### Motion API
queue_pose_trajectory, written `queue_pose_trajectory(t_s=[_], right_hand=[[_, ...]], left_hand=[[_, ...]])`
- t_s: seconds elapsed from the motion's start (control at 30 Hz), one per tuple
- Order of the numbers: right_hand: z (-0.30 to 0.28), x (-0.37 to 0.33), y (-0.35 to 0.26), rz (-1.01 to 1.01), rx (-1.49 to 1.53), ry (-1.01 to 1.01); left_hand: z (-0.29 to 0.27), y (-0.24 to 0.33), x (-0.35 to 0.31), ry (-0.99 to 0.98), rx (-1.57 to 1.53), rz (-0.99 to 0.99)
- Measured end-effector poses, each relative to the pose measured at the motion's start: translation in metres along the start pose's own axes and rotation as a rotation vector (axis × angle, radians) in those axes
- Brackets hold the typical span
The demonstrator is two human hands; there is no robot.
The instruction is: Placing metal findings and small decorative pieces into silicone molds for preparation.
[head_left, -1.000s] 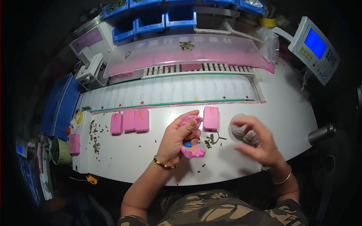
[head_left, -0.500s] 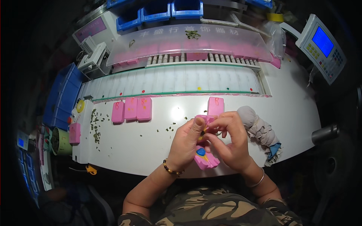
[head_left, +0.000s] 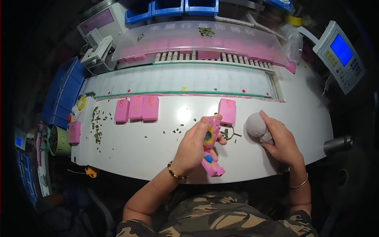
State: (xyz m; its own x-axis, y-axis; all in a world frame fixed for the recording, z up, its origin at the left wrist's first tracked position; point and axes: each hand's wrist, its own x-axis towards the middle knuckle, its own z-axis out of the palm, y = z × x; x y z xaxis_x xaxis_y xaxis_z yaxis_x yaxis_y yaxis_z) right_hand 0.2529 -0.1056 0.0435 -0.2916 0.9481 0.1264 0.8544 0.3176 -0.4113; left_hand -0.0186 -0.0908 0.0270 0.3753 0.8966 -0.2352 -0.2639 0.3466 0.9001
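My left hand (head_left: 194, 143) holds a pink rubber mould (head_left: 213, 168) that is spread apart, so its blue and yellow inner faces show. The fingers wrap round its upper part, and the lower flap hangs towards me. To the right, my right hand (head_left: 282, 142) is closed round a grey cloth bundle (head_left: 256, 125) with a rounded, stuffed head; most of its tail is hidden under the hand. Between the hands, a small dark green branched piece (head_left: 236, 135) lies on the table, just below a pink block (head_left: 227, 111).
Three pink blocks (head_left: 136, 108) stand side by side on the left of the white table (head_left: 130, 158). Green bits (head_left: 96, 126) are scattered nearby. Behind runs a white conveyor (head_left: 173, 81) with coloured dots. A control panel (head_left: 339, 55) stands at the right, a blue bin (head_left: 63, 94) at the left.
My right hand has left the mould and moved right onto the cloth bundle. The mould now gapes in my left hand alone. The green branched piece has come into sight on the table.
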Motion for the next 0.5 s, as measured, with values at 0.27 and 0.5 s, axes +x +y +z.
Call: queue_pose_trajectory(t_s=[0.27,0.5], right_hand=[[-0.021,0.003,-0.08,-0.16,-0.154,0.589],[-0.016,0.025,-0.091,-0.624,-0.34,0.268]], left_hand=[[-0.009,-0.006,0.003,-0.183,-0.117,-0.09],[-0.012,-0.018,-0.004,-0.001,-0.102,0.091]])
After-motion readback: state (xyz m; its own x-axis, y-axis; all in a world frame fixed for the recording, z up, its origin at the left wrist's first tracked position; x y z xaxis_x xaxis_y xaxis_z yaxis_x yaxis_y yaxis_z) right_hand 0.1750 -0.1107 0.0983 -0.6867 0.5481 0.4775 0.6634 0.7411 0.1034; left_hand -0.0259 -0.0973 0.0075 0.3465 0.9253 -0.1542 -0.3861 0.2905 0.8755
